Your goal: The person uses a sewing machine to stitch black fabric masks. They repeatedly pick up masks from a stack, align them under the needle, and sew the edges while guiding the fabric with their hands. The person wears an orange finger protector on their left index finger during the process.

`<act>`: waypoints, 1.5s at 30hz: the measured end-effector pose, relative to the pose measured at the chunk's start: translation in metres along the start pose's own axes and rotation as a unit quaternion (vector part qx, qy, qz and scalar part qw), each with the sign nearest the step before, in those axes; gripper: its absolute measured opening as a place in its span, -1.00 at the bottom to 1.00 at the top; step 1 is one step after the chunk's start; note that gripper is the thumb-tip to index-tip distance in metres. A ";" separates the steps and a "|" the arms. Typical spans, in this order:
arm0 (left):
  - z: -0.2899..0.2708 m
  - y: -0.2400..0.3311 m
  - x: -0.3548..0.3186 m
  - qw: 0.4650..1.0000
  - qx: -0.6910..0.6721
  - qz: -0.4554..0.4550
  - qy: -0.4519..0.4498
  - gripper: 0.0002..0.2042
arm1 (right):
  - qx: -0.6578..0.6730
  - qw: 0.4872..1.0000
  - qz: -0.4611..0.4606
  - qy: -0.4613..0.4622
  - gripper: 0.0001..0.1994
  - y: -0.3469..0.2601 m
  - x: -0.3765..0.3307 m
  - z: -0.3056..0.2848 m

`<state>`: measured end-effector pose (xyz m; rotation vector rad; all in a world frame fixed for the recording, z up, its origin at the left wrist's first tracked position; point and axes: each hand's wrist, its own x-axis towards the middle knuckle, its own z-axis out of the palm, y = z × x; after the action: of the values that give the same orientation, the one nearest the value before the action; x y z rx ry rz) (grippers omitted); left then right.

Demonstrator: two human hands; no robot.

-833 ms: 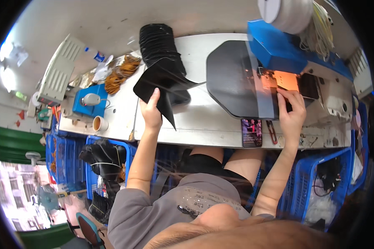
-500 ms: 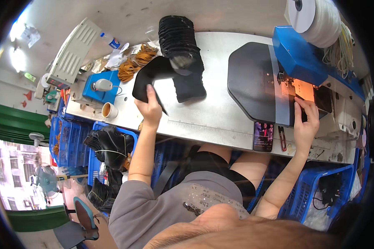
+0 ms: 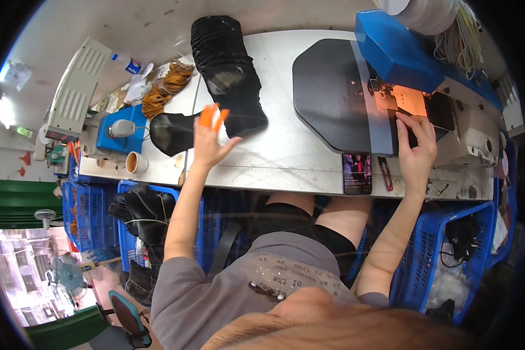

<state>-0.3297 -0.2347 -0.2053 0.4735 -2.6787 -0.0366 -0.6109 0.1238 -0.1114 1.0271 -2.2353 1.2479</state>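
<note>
The right hand (image 3: 415, 153) presses flat, fingers spread, on a black piece (image 3: 403, 135) at the lit needle area of the blue sewing machine (image 3: 408, 55); it clasps nothing. The fingertips lie just beside the needle, so a slip could likely catch them; the head turns left, away from the machine, which raises that risk. The left hand (image 3: 209, 140), left of the machine, is open with orange-capped fingertips (image 3: 211, 116), touching or just above a black stack (image 3: 230, 70); a careless pull could topple it. A loose black piece (image 3: 172, 133) lies further left; a phone (image 3: 356, 174) and red snips (image 3: 385, 174) sit at the desk (image 3: 286, 157) edge below the machine and may be knocked off.
</note>
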 end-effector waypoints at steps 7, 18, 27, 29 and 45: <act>0.037 0.027 0.033 0.996 -0.032 0.076 0.032 -0.79 | 0.016 1.000 -0.008 0.003 -0.90 -0.002 0.003 0.002; -0.061 0.165 0.119 0.923 -0.218 0.078 0.308 -0.83 | 0.008 1.000 0.014 -0.017 -0.85 -0.016 0.003 0.005; -0.064 0.225 0.138 0.954 -0.141 0.264 -0.024 -0.75 | -0.009 0.997 0.037 -0.062 -0.86 -0.026 -0.001 0.008; -0.062 0.214 0.145 0.940 -0.171 0.284 -0.079 -0.70 | -0.031 0.997 0.048 -0.057 -0.85 -0.030 0.000 0.011; -0.039 0.209 0.173 0.931 -0.173 0.319 -0.038 -0.64 | -0.109 0.990 0.067 -0.066 -0.76 -0.014 0.028 0.027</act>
<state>-0.5286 -0.0936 -0.0805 -0.5219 -2.6856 -0.3340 -0.6182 0.0852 -0.1006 0.9130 -2.5114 0.9834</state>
